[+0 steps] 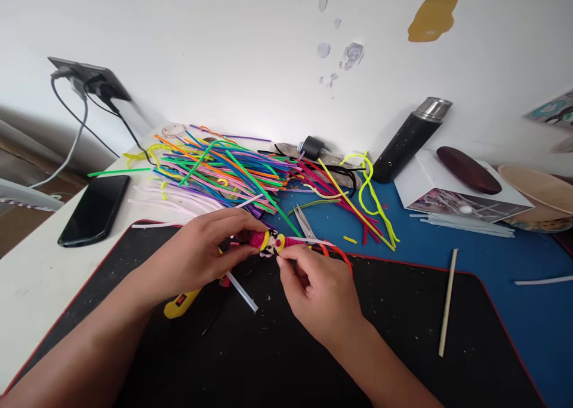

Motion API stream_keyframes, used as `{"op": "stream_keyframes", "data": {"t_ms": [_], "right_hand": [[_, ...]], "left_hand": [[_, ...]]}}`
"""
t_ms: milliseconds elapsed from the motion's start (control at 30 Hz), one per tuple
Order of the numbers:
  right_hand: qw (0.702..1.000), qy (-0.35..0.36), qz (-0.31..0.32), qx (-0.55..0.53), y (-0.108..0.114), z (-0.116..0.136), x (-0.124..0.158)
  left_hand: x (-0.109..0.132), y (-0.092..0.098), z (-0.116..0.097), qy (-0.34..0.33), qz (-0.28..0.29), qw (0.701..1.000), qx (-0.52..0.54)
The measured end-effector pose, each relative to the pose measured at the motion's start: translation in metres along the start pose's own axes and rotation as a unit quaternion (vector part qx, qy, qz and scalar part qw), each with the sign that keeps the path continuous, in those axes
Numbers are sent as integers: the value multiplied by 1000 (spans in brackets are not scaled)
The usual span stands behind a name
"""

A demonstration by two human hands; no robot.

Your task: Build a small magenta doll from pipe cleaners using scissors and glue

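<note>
Between both hands, above the black mat [313, 348], is a small pipe-cleaner figure [271, 241] in magenta, yellow, black and pale pink. My left hand [210, 241] pinches its magenta end between thumb and fingers. On the other side, my right hand [320, 276] has thumb and index finger pressed together at the figure's lower edge, with a pale strip running above the knuckles. Scissors [304, 223] with orange handles lie just behind, partly covered by the right hand. Below the left hand are a yellow cutter [181, 303] and a translucent glue stick [243, 293].
A heap of coloured pipe cleaners [224, 163] spreads behind the hands. At left lies a phone [95, 209], below a wall socket with cables. To the right are a black flask [409, 139], a white box [447, 187] and a thin wooden stick [448, 303].
</note>
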State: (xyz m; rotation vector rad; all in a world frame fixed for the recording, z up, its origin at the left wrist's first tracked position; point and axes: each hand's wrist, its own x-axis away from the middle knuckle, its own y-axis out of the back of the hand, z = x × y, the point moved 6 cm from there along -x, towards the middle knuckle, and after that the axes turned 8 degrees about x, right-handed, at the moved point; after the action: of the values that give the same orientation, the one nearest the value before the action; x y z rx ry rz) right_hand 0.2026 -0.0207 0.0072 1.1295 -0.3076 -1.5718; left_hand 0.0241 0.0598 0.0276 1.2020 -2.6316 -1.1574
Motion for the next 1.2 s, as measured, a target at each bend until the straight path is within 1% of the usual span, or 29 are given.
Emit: {"op": "stream_keyframes", "data": {"t_ms": [733, 867, 1200], "right_hand": [[1000, -14, 8, 27, 0, -1, 2], [999, -6, 4, 31, 0, 0, 1], [998, -10, 19, 52, -2, -1, 1]], "left_hand": [[3, -2, 5, 27, 12, 1000, 1], [2, -2, 3, 22, 12, 1000, -2], [4, -4, 2, 9, 13, 1000, -10]]}}
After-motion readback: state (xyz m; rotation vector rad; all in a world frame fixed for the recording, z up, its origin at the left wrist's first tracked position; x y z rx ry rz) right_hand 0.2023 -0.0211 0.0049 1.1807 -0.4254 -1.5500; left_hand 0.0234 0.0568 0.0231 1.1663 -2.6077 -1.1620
